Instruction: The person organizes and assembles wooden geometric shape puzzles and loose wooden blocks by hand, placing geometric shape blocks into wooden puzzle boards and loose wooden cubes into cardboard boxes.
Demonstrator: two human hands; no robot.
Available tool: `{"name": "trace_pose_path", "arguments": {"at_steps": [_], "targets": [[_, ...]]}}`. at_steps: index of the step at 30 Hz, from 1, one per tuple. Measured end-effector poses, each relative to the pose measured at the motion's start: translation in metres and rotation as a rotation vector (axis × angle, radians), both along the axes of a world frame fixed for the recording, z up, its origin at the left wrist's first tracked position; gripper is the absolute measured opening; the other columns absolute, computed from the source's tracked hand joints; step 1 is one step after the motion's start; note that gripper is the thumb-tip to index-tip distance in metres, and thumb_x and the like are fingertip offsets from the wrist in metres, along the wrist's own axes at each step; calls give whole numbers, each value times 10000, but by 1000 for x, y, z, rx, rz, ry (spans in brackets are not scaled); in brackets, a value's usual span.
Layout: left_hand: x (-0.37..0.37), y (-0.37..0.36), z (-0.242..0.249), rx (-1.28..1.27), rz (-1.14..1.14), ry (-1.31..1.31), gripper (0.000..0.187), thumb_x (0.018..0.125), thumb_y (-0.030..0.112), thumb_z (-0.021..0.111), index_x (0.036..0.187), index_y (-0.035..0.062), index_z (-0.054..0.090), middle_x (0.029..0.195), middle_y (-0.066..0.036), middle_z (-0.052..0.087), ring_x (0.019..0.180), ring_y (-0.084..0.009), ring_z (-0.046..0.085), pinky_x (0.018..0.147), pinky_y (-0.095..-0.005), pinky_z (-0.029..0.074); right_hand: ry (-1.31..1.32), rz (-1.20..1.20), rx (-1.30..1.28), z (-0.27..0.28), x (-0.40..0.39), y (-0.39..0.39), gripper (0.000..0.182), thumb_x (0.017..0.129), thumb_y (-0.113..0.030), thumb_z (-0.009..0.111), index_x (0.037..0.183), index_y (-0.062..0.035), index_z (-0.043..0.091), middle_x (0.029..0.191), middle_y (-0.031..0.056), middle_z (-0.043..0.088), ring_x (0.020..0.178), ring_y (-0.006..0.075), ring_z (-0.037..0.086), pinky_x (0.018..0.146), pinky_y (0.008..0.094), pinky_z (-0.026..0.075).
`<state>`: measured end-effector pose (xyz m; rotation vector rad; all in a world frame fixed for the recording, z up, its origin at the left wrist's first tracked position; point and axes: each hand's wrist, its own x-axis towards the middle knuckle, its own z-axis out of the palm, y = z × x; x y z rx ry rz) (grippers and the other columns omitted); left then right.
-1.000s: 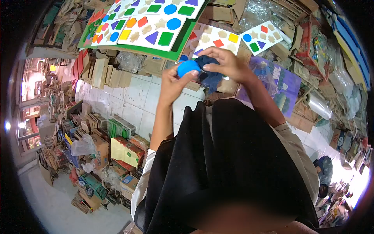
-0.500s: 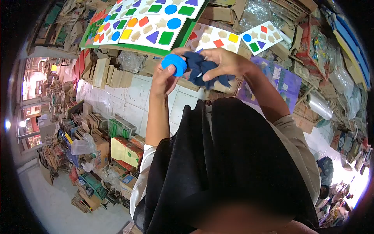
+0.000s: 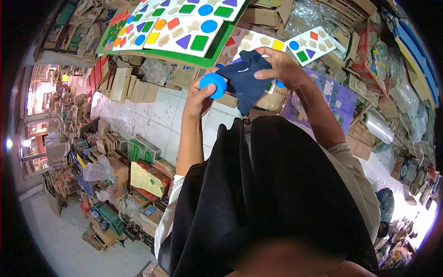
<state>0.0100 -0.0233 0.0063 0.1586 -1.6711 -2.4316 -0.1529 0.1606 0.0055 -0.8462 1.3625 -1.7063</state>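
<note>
My left hand (image 3: 200, 96) is closed on a stack of round blue pieces (image 3: 213, 85), with the thumb on its face. A dark blue cloth (image 3: 247, 79) hangs spread out just right of the pieces, and its left edge meets them. My right hand (image 3: 281, 69) pinches the cloth at its upper right side between thumb and fingers. Behind the hands, white boards (image 3: 187, 40) with coloured shapes lie on a green board (image 3: 217, 53).
Another white shape board (image 3: 310, 45) lies at the upper right, near a purple sheet (image 3: 339, 99) and a red crate (image 3: 369, 57). Wooden strips (image 3: 121, 85) stand left of the hands. Cardboard boxes (image 3: 121, 177) and piled materials fill the lower left.
The cloth has opened out from a bunched shape and hangs lower. My left hand has shifted slightly right and down with the blue pieces, while my right hand has moved slightly right.
</note>
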Motion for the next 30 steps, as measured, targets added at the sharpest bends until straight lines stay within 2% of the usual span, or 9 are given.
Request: {"name": "trace_pose_path", "arguments": {"at_steps": [4,6,11,15,17,19,21,26,30], "targets": [[6,-7,0,142,22,127,483,726,393,650,928,-18,496,993,-114,520,730,-156,556,599,-255,465,-8,335,267,-8,-2,15,489,637,-86,696,1062,88,528,950,77,603,832,131,560,770,235,432],[8,-9,7,280,-70,172,495,720,345,675,940,-72,524,1028,-141,528,857,-180,544,790,-276,421,-17,383,263,-5,5,20,386,647,-87,685,976,88,582,881,63,619,791,114,560,742,216,430],[10,-17,7,373,-137,164,436,731,318,661,898,-71,560,1126,-159,491,991,-207,501,865,-307,387,66,202,191,13,8,35,393,669,-107,677,995,86,575,915,54,610,823,122,551,762,238,427],[1,0,25,-700,145,83,218,702,109,678,890,5,644,1125,-150,529,1078,-216,466,878,-321,372,342,-277,-325,31,16,35,244,758,-163,649,898,31,605,1048,143,543,960,153,509,812,299,400],[-1,6,22,-808,201,23,214,696,71,677,899,11,645,1063,-134,563,1015,-208,514,842,-298,398,341,-279,-360,43,20,35,236,761,-148,637,908,33,596,1038,151,543,961,154,511,801,294,405],[-5,21,29,-902,292,11,227,684,56,672,904,14,643,1017,-130,574,959,-221,536,810,-299,415,407,-213,353,57,34,25,250,767,-124,611,968,17,569,996,151,556,883,148,536,732,296,424],[-9,28,26,-996,388,-5,241,671,42,667,910,16,641,971,-127,586,903,-235,559,778,-301,432,908,-440,-107,-1,51,-5,273,748,-60,535,1018,-26,541,844,144,513,724,266,567,607,372,439],[-16,37,14,-1360,696,104,353,623,-7,615,974,29,627,829,-140,580,759,-284,566,688,-330,450,1074,-300,374,5,73,-32,370,738,-28,497,1106,-48,468,904,177,495,700,326,587,560,432,463],[-14,28,10,-1403,723,48,382,591,-10,583,969,28,621,836,-142,576,777,-307,551,709,-361,443,1112,-230,377,15,94,-29,367,733,-30,511,1091,-12,436,864,182,501,632,340,585,518,425,461]]}}
